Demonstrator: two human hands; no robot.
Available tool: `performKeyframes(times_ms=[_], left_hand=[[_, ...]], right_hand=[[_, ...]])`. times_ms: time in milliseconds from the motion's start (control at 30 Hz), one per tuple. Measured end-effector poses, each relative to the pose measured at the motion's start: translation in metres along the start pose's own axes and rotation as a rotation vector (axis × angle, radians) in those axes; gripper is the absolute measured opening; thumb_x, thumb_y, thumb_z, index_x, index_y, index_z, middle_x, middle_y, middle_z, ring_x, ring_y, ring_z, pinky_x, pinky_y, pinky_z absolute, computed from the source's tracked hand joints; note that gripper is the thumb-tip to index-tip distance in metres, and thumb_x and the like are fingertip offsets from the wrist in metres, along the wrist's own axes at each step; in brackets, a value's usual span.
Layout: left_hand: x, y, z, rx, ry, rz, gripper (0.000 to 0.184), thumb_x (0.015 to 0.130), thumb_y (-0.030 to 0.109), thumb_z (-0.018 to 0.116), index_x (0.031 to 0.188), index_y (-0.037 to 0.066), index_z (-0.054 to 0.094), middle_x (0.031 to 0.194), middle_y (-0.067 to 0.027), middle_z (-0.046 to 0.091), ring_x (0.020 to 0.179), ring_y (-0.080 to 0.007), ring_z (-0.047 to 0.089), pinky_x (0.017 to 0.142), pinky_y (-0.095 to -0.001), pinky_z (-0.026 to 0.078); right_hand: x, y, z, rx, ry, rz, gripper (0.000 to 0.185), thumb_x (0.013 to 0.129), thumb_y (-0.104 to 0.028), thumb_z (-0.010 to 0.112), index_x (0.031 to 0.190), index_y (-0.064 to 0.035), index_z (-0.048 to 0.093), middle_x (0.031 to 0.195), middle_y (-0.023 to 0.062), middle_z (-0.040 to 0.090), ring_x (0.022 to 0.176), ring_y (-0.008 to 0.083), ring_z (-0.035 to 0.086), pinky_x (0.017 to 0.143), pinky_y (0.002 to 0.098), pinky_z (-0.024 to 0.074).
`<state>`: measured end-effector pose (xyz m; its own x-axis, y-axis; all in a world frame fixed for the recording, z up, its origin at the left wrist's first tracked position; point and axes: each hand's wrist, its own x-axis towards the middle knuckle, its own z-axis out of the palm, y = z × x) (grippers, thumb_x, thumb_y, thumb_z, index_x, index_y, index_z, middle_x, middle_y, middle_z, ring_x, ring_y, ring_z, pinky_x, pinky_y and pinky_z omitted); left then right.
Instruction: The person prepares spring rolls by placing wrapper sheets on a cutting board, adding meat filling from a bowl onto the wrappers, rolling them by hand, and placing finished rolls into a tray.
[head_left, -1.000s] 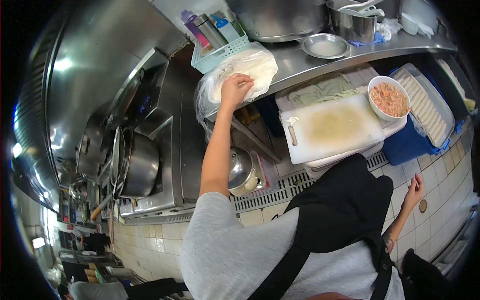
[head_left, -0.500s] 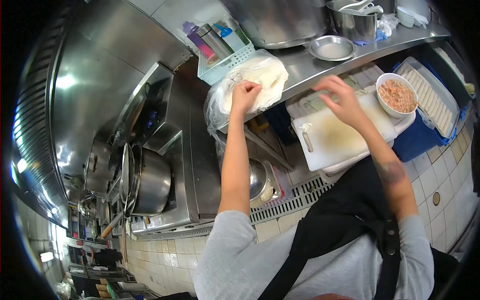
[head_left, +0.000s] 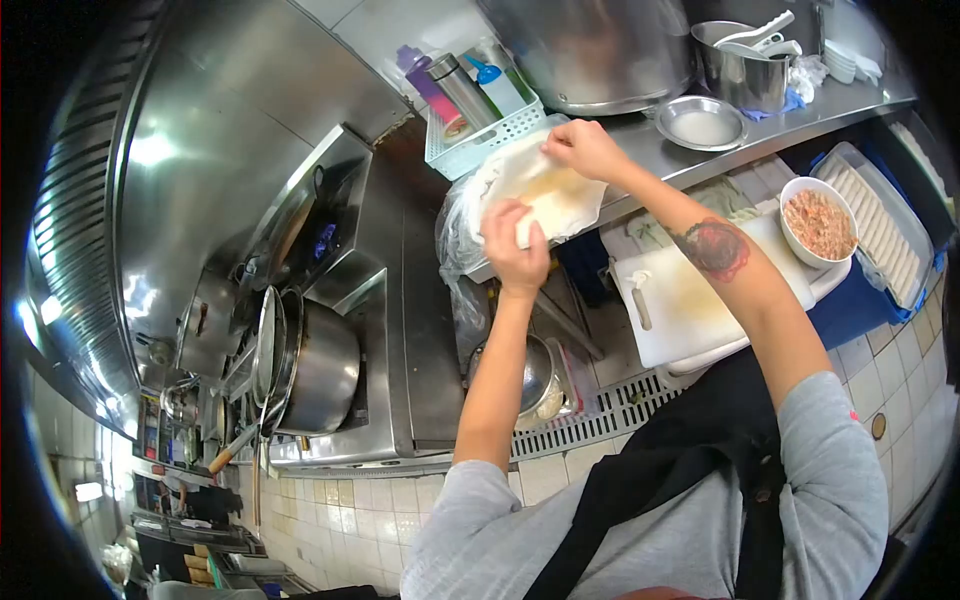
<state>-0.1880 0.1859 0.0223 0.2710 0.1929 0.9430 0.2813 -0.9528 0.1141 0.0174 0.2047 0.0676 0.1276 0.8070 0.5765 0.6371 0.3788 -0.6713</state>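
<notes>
A person in a grey shirt and black apron stands close. Just past the apron is a white board. A white bowl of pink meat sits at its right end, and next to that is a tray of long white rolls.

The left hand is blurry. Its fingers bend over the near side of the dough, with the thumb apart from them, and I cannot tell if they pinch it. The right hand pinches the dough's far edge between thumb and finger.

The dough is on the corner of the metal counter, and a clear bag hangs down beside it. Behind it is a basket with bottles. Farther back stands a big pot.
</notes>
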Motion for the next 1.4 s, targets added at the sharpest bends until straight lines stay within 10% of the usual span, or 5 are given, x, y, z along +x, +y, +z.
performKeyframes(times_ms=[467, 833, 1000, 1233, 1400], left_hand=[[0.051, -0.057, 0.035, 0.428, -1.149, -0.624, 0.080, 0.088, 0.063, 0.050, 0.151, 0.014, 0.039, 0.158, -0.0150, 0.033, 0.146, -0.0354, 0.029, 0.117, -0.0560, 0.015], [0.049, -0.067, 0.057, 0.457, -0.970, -0.596, 0.080, 0.080, 0.064, 0.061, 0.147, 0.022, 0.047, 0.158, -0.0167, 0.032, 0.142, -0.0480, 0.028, 0.117, -0.0559, 0.023], [0.009, 0.001, 0.013, -0.081, -0.278, -0.202, 0.018, 0.086, 0.007, 0.066, 0.102, 0.001, 0.071, 0.121, -0.0180, 0.065, 0.110, -0.0324, 0.063, 0.095, -0.0395, 0.048], [-0.175, 0.063, -0.022, -0.414, -0.172, -1.210, 0.020, 0.100, 0.016, 0.055, 0.100, 0.001, 0.069, 0.091, -0.0026, 0.069, 0.075, -0.0089, 0.059, 0.067, -0.0225, 0.047], [-0.224, 0.128, -0.015, -0.475, -0.351, -1.336, 0.021, 0.097, 0.023, 0.063, 0.101, 0.003, 0.070, 0.090, -0.0028, 0.069, 0.071, -0.0071, 0.057, 0.065, -0.0213, 0.046]], right_hand=[[-0.031, -0.115, -0.074, 0.216, 0.334, -0.335, 0.022, 0.094, -0.023, 0.063, 0.093, -0.0009, 0.067, 0.065, 0.0095, 0.059, 0.059, 0.0129, 0.053, 0.057, 0.0307, 0.0437], [-0.126, -0.116, -0.093, 0.434, -0.069, 0.121, 0.023, 0.102, -0.026, 0.053, 0.093, -0.0071, 0.062, 0.071, -0.0084, 0.050, 0.066, 0.0019, 0.043, 0.058, 0.0233, 0.0384], [-0.181, -0.076, -0.079, 1.165, 0.426, 0.432, 0.014, 0.099, -0.018, 0.055, 0.101, -0.0054, 0.062, 0.086, -0.0006, 0.063, 0.076, 0.0085, 0.060, 0.068, 0.0254, 0.0504], [-0.321, 0.066, -0.091, 0.293, 0.343, 0.774, 0.019, 0.094, -0.020, 0.060, 0.103, -0.0032, 0.062, 0.080, 0.0038, 0.058, 0.074, 0.0179, 0.058, 0.070, 0.0318, 0.0491], [-0.364, 0.021, -0.095, -0.368, 0.350, 0.624, 0.029, 0.086, -0.014, 0.070, 0.109, 0.0011, 0.062, 0.098, 0.0179, 0.059, 0.094, 0.0364, 0.062, 0.087, 0.0431, 0.0493]])
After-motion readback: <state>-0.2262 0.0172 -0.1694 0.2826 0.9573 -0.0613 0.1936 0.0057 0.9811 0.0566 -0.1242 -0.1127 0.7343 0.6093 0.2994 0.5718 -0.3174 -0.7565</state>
